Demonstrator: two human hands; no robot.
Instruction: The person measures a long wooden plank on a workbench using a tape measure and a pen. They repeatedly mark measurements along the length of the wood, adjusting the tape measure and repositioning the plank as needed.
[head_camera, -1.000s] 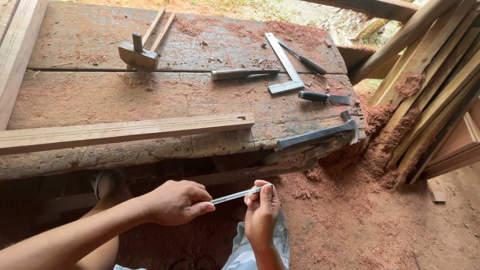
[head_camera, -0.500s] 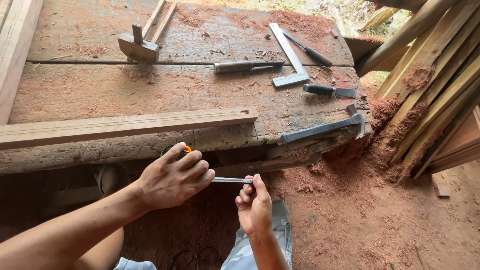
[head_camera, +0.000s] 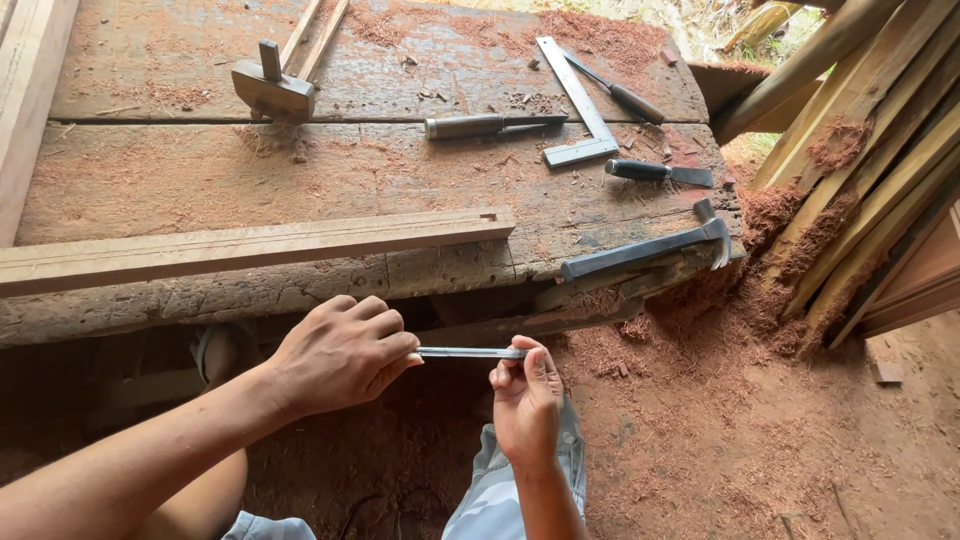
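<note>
While my left hand (head_camera: 340, 355) grips the chisel (head_camera: 470, 352) handle, right hand (head_camera: 525, 392) fingertips pinch its blade tip. Checking the edge, I judge; workbench (head_camera: 300, 180) at 12 o'clock.

Tool levelled between the hands
Since a second ago the left hand (head_camera: 340, 352) has closed tighter over the handle end, knuckles up; the metal blade (head_camera: 470, 352), slanted up to the right before, now lies level; the right hand (head_camera: 525, 398) has dropped lower, its fingertips pinching the blade's tip from below
</note>
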